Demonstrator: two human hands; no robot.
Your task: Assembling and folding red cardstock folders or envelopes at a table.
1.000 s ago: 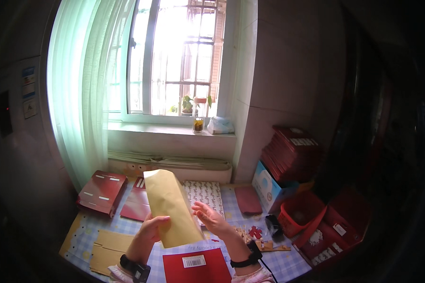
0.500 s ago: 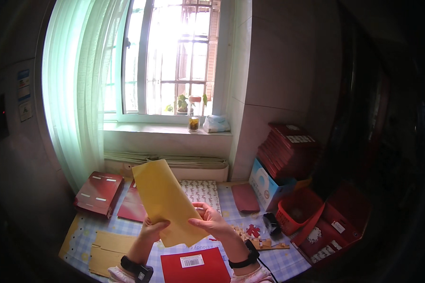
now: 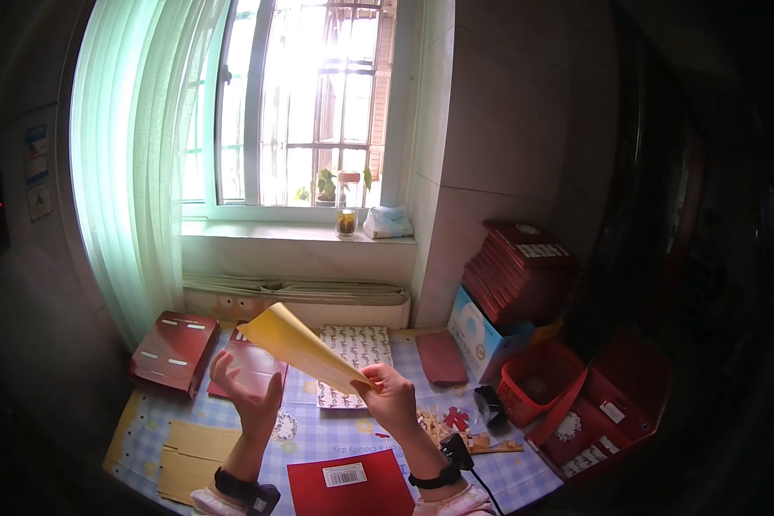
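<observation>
My right hand [image 3: 390, 399] pinches the lower right end of a yellow paper sheet [image 3: 305, 351], which is tilted up to the left above the table. My left hand [image 3: 248, 397] is off the sheet, its fingers spread and curved with nothing in them. Below and between my forearms lies a flat red folder [image 3: 353, 492] with a white barcode label. Flat tan paper pieces [image 3: 196, 460] lie beside my left forearm. Behind the yellow sheet is a white sheet with a small repeated pattern [image 3: 357, 344], partly covered by it.
A dark red box [image 3: 174, 354] stands at the left, beside a flat red piece [image 3: 248, 368]. To the right are small wooden pieces [image 3: 482, 445], a red basket [image 3: 537, 387], an open red box [image 3: 606, 413] and a red stack [image 3: 516, 275] on a blue-white carton [image 3: 477, 335].
My left hand has let go of the yellow sheet and moved left, opening. The sheet has tipped flatter, now held only by my right hand. The view has shifted slightly.
</observation>
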